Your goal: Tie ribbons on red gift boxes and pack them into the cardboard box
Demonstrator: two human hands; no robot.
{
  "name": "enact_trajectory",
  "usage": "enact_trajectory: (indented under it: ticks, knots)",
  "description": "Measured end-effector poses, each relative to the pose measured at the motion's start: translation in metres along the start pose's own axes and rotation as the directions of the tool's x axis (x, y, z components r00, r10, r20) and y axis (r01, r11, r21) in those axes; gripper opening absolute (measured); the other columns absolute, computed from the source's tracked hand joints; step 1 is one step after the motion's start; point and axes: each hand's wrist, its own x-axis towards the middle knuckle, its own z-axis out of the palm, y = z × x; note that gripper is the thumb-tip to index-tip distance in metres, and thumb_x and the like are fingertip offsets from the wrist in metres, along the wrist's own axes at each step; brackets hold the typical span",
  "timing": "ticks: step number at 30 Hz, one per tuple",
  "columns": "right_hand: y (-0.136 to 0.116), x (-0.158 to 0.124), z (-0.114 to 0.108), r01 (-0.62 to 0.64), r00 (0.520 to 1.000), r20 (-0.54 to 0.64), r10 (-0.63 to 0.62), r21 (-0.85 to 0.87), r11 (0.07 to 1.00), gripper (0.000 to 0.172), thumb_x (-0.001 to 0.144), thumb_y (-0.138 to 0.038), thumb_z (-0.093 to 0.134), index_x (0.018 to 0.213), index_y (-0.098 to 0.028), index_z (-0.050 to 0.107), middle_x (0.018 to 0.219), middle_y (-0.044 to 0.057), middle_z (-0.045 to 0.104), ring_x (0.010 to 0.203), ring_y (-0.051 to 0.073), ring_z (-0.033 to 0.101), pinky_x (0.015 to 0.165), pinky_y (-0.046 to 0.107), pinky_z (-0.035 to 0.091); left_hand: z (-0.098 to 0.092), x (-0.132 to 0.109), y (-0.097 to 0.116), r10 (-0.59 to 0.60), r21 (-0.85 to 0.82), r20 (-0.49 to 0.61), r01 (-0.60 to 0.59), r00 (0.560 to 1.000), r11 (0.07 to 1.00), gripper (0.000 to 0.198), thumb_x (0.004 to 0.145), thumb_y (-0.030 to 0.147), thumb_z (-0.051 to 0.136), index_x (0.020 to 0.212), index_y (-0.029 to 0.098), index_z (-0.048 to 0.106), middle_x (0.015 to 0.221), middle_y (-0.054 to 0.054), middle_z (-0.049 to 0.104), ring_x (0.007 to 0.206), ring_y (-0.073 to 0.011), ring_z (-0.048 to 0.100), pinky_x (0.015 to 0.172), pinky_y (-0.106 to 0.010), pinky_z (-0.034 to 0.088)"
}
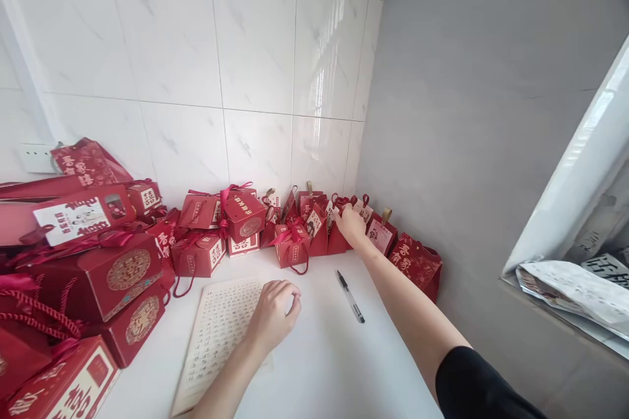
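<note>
My right hand (350, 223) reaches to the back of the white counter (324, 353) and its fingers close on a small red gift box (339, 236) in the row along the tiled wall. My left hand (273, 312) rests with curled fingers on the right edge of a cream sheet of printed writing (216, 334); nothing shows inside it. A black pen (350, 296) lies loose on the counter between my two arms.
Several small red ribboned gift boxes (243, 216) line the back wall. Larger red boxes (105, 278) pile up on the left. A red paper bag (417, 263) stands in the right corner by the grey wall. A ledge with papers (574, 288) juts out at right.
</note>
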Motion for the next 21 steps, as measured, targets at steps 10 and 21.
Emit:
enact_trajectory:
  ticks: [10,21]
  knots:
    - [0.018,0.000,-0.039,0.138,0.953,-0.292,-0.081,0.182,0.974,0.024,0.091,-0.026,0.034,0.090,-0.013,0.054,0.094,0.013,0.058,0.081,0.022,0.057,0.071,0.033,0.042,0.001,-0.001,0.002,0.016,0.012,-0.025,-0.016,1.000,1.000,0.013,0.078,0.009,0.043,0.074,0.019,0.052,0.073,0.000,0.061,0.072,-0.0164,0.056,0.072,-0.032,0.043]
    - [0.032,-0.066,-0.069,0.332,0.780,-0.617,-0.108,0.262,0.906,0.034,0.080,-0.052,0.037,0.072,-0.021,0.050,0.070,0.009,0.055,0.064,0.024,0.054,0.062,0.039,0.043,0.006,-0.005,0.009,-0.052,0.034,-0.077,0.055,0.996,0.998,0.011,0.072,0.009,0.050,0.069,0.018,0.056,0.071,-0.002,0.064,0.072,-0.0172,0.058,0.073,-0.031,0.044]
